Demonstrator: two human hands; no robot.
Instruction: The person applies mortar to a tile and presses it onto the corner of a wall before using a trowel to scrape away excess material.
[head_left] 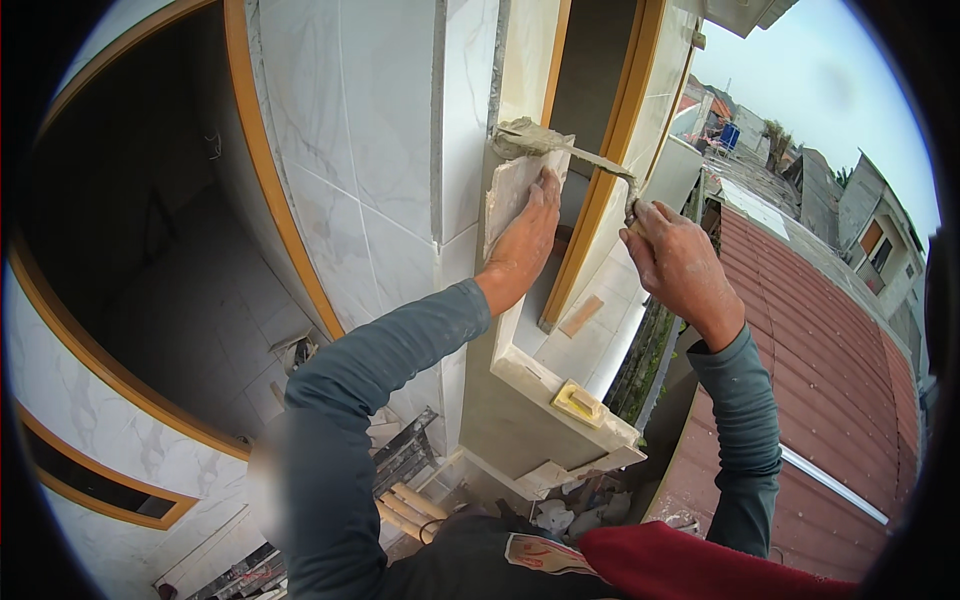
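My left hand (525,245) holds a narrow, pale tile piece (505,198) upright beside the wall corner, its fingers along the face and right edge; the thumb is hidden. In my right hand (680,262) is the handle of a mortar-coated trowel (600,161), with the fingers wrapped round it. The trowel reaches left across the top of the tile piece, its blade covered in wet grey mortar (525,138). Just behind the tile piece rises a bare cream wall strip (530,65), next to white marbled wall tiles (345,110).
A yellow block-like tool (578,402) sits on the ledge (530,373) below my hands. Wooden frames (600,150) border the openings. A red metal roof (800,340) slopes away at right, below the ledge. Rubble (590,510) and wooden pieces (405,510) lie lower down.
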